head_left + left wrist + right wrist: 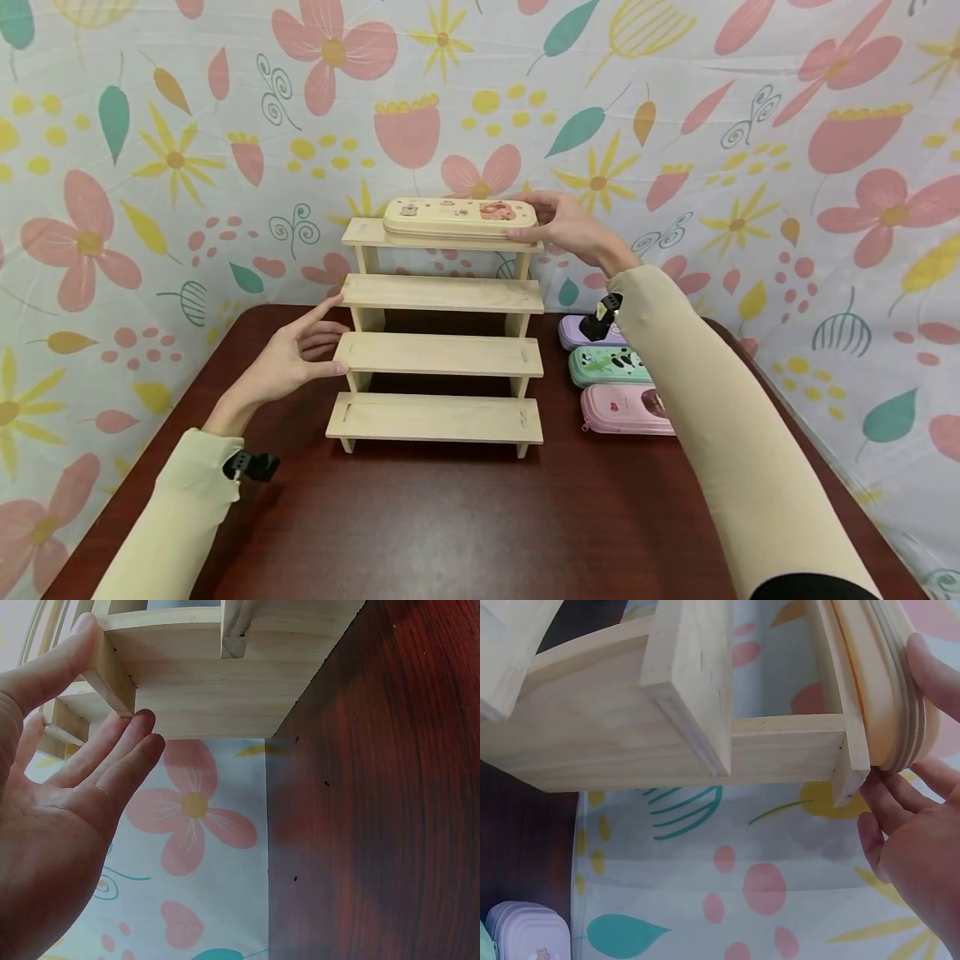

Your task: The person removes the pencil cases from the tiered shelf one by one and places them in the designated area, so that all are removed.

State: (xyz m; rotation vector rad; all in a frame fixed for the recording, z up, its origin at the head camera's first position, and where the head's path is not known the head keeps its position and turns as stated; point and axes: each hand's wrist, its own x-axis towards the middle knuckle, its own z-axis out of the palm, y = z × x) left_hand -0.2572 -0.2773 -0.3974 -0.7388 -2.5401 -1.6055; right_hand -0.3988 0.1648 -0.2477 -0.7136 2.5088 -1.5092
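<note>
A four-step wooden display shelf (442, 357) stands on the dark table. On its top step lies a cream pencil case (460, 218) with small printed pictures and a zip round its side. My right hand (572, 227) holds the case by its right end, thumb at the front; the right wrist view shows the fingertips (885, 791) at the case's end beside the board. At the shelf's left side, my left hand (292, 350) grips the end of the third board from the top. In the left wrist view the thumb and fingers (135, 742) lie on either side of that board end (111, 675).
Right of the shelf lie a purple pencil case (576, 332), a green one (609, 365) with pandas and a pink one (626, 408), partly behind my right sleeve. A flowered cloth (480, 108) hangs behind the table (465, 525).
</note>
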